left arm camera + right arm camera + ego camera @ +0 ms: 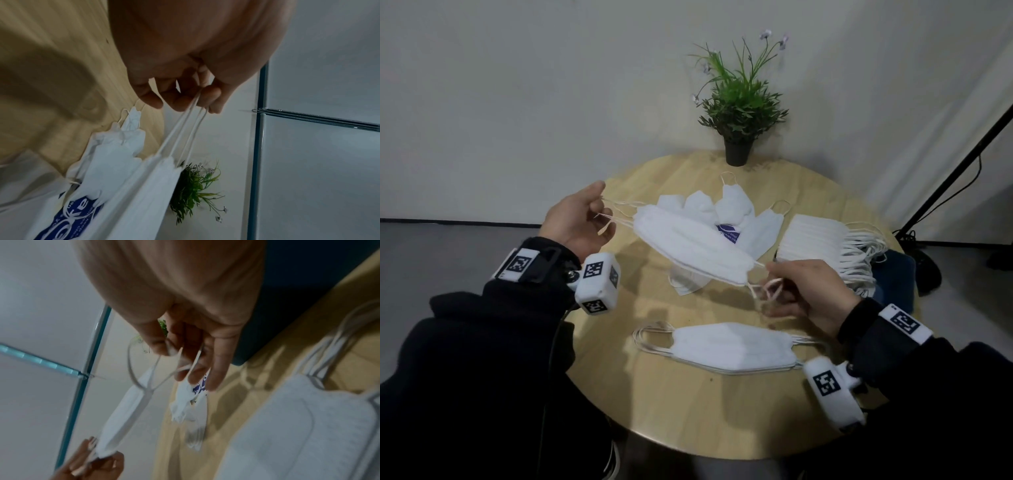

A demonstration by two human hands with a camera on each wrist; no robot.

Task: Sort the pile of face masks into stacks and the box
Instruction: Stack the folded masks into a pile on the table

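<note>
A folded white mask [693, 248] hangs stretched above the round wooden table [688, 404]. My left hand [582, 219] pinches its left ear loops [185, 123]; my right hand [804, 291] pinches the right ear loops [185, 360]. The same mask [121, 410] shows in the right wrist view, running toward the left hand [92, 465]. Under it lies a loose pile of white masks [726, 209] with a blue printed wrapper [726, 233]. A short stack of folded masks [732, 347] lies near the front edge. A stack of flat pleated masks [815, 240] sits on the right.
A potted green plant [739, 113] stands at the table's far edge. A dark blue box [893, 274] sits at the right rim, half under the pleated stack. A black stand pole [962, 161] leans beyond the table on the right.
</note>
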